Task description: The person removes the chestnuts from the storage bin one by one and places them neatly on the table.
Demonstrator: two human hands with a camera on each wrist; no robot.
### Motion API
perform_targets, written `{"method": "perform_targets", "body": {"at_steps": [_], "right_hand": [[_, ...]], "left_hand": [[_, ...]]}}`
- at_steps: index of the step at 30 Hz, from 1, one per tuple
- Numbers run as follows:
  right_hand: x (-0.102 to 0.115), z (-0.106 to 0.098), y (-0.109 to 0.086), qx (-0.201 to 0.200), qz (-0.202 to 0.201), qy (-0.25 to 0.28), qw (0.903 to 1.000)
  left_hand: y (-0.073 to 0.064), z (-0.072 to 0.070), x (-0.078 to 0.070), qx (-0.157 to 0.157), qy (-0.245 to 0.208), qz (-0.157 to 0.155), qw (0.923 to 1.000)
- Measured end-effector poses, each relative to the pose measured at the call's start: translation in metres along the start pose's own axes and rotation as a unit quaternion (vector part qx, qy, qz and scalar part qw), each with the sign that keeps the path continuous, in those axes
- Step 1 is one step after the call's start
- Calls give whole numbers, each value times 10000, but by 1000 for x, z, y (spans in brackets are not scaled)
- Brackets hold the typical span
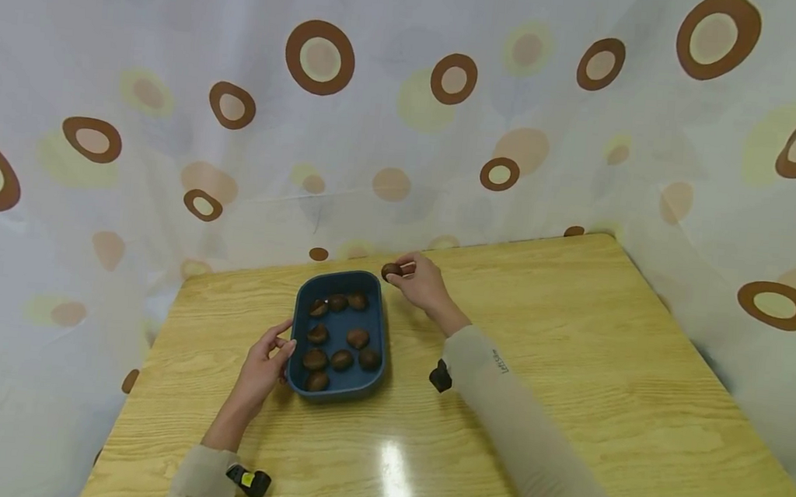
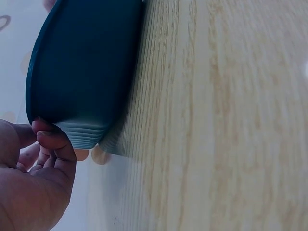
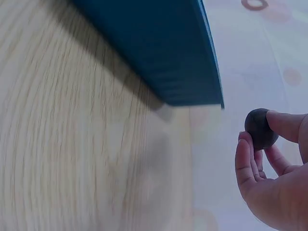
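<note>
A dark blue rectangular tray (image 1: 334,392) with raised sides stands on the wooden table, and several brown chestnuts (image 1: 357,338) lie spread over its floor. At its left side my left hand (image 1: 263,370) pinches the rim between thumb and fingers; the left wrist view shows the fingertips on the tray's edge (image 2: 89,67). My right hand (image 1: 425,283) holds a single chestnut (image 3: 260,128) between thumb and fingertips. In the head view that hand is just outside the tray's far right corner, above the tabletop. The tray's inside is hidden in both wrist views.
The light wooden table (image 1: 572,356) reaches back to a white curtain (image 1: 394,123) with brown and yellow rounded spots, which also hangs along both sides. Small black cameras (image 1: 441,377) are worn at the wrists. A bright glare streak lies on the near tabletop.
</note>
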State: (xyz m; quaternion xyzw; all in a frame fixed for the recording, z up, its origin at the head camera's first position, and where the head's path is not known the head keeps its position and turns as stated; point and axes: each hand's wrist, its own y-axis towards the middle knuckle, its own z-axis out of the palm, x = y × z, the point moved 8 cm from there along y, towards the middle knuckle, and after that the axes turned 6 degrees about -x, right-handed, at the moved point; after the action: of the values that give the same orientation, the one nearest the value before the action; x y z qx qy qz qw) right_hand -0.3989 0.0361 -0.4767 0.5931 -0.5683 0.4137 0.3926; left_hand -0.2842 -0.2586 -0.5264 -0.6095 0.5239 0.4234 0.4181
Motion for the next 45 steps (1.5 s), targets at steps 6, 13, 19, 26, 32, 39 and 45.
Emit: {"method": "perform_targets", "body": {"at_steps": [6,13,19,26,32,39,45], "right_hand": [[-18,-17,7,-162,129,-31,9998],[-35,-24,8,-257,269,-65,9993],[-43,-24,6,-266,214,-339,9988],[-56,-21,3,-231,367,-408,9982],[-62,-20,1,-221,416,-492,9977],[-69,-15,-1,-199,538,-630,9964],[-70,-14,-1,-132,662,-633,9957]], "left_hand": [[0,1,0,36,-8,-7,10000],[0,0,0,72,-2,-94,9999],[0,-1,-2,37,-68,-9,10000],[-1,-1,0,19,24,-48,10000],[0,0,0,14,11,-13,10000],[-2,-1,1,34,16,-64,10000],[-1,-1,-1,26,-19,-37,10000]]}}
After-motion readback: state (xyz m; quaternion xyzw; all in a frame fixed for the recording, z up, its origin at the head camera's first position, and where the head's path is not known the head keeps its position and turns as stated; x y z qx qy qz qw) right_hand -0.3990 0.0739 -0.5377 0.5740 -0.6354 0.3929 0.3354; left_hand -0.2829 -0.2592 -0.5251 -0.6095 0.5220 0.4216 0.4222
